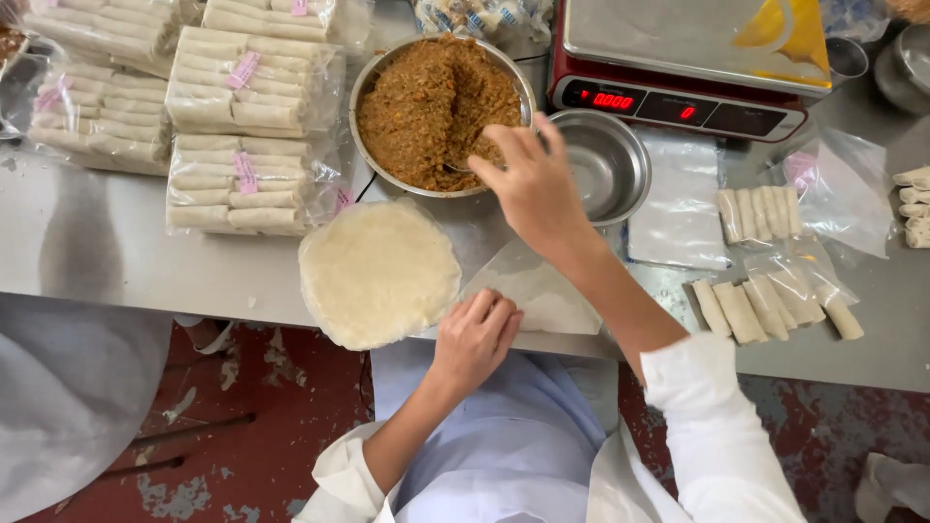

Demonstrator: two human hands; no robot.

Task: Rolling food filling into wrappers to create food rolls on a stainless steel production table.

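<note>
My right hand [531,179] reaches over the rim of a large metal bowl [360,73] of brown minced filling [426,107], gripping a spoon whose tip [457,167] digs into the filling. My left hand [475,339] rests with curled fingers on a single thin wrapper sheet [542,295] lying at the table's near edge. A round stack of pale wrappers [378,273] lies just left of that hand.
Plastic bags of finished rolls [242,145] are piled at the back left. A small empty steel bowl [605,165] and a red digital scale [678,68] stand on the right. Loose rolls [765,305] and clear bags [678,194] lie on the steel table [97,252].
</note>
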